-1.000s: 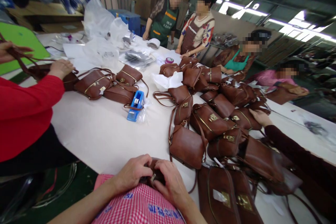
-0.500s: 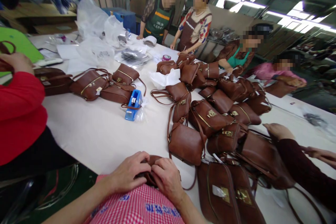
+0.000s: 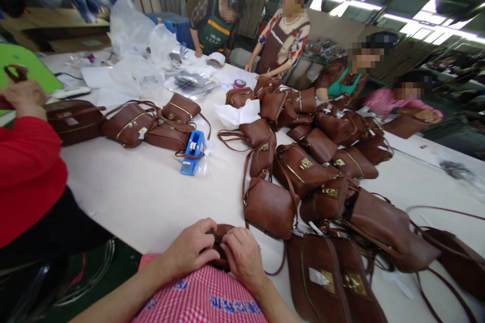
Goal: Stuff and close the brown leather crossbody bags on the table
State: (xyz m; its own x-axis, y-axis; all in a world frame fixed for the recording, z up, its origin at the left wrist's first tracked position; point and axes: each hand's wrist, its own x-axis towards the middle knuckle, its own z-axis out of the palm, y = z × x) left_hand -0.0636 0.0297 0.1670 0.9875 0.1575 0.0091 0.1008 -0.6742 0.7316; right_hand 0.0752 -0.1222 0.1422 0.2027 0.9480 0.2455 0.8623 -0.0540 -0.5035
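Note:
At the table's near edge my left hand [image 3: 191, 248] and my right hand [image 3: 244, 257] are both closed round one small brown leather bag [image 3: 222, 234], which they largely cover. My fingers meet over its top. Just beyond them lies a brown shoulder bag [image 3: 268, 206] with a long strap. A heap of similar brown bags [image 3: 326, 161] with gold clasps spreads over the right half of the white table [image 3: 140, 192].
A blue tape dispenser [image 3: 192, 151] sits mid-table. More brown bags [image 3: 151, 121] lie at the left beside a person in a red sleeve [image 3: 26, 171]. Plastic bags [image 3: 140, 45] and papers lie at the far end, where several people work.
The co-worker's arm in a dark sleeve at the right has withdrawn out of view, and a bag now lies at the far right edge. My hands stay on the small bag.

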